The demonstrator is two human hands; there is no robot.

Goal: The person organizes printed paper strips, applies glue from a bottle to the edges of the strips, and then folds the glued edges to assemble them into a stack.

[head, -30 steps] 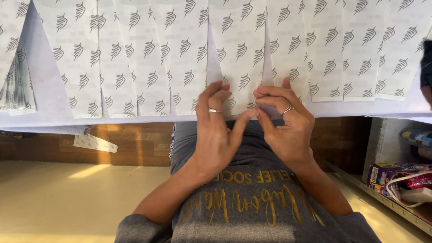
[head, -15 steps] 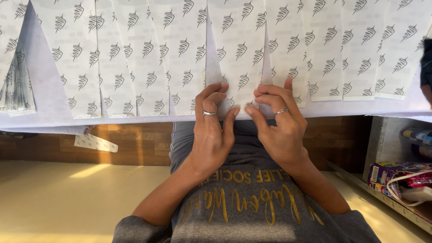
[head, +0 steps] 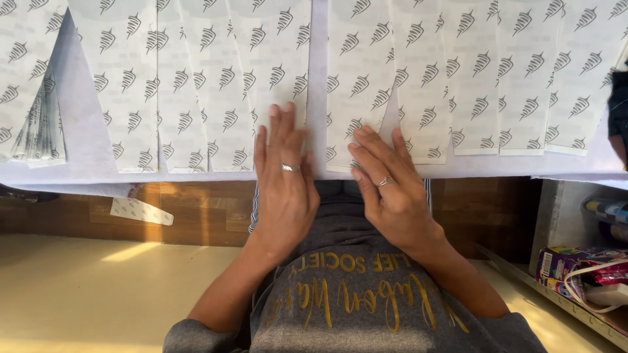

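At the far left of the counter [head: 78,140] a loose stack of printed paper bags [head: 33,131] lies fanned, and just right of it begins a long row of white paper sheets with grey leaf-like marks, overlapping one another along the near edge. Below the counter's edge a small printed paper scrap [head: 140,211] lies on the wooden ledge near the left. The left hand [head: 282,186] rests flat, palm down, on one printed sheet [head: 275,78], its fingers [head: 278,131] held close together and pointing far, a ring on one of them; it pinches nothing. Just right of it a bare strip of counter separates that sheet from the next printed sheet [head: 356,78]. The right hand [head: 392,189] lies on the near edge of this second sheet, its fingers [head: 373,147] slightly spread and angled toward the left, also ringed, pressing down on the paper. Further right the row of sheets continues. At the near right a shelf [head: 556,294] holds a colourful carton [head: 569,265].
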